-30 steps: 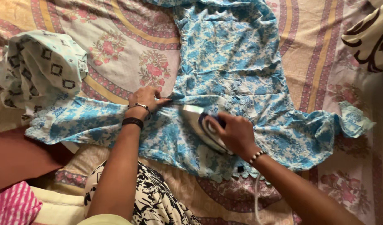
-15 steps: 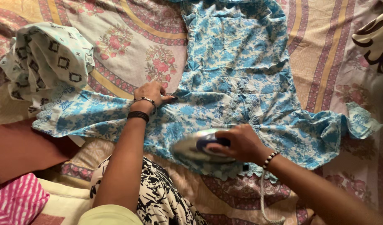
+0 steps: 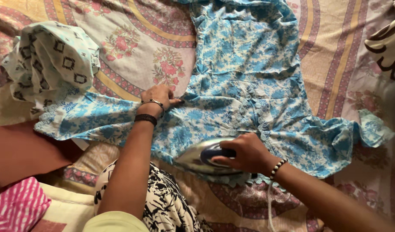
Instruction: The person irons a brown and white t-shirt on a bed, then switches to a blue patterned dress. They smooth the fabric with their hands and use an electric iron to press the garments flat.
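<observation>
Bedsheet [image 3: 133,38] | iron [image 3: 197,158] lengthwise left-right, nose left | right hand [image 3: 244,152] clamps handle | left hand [image 3: 161,96] flat on dress [image 3: 244,86]

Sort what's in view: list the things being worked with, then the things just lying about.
In use:
- iron, gripped by the right hand
- blue floral garment, pressed flat by the left hand
- patterned bedsheet beneath it

Lying about:
- green-white patterned cloth, heaped at left
- pink striped fabric, bottom left
- black-and-cream cloth, right edge
</observation>
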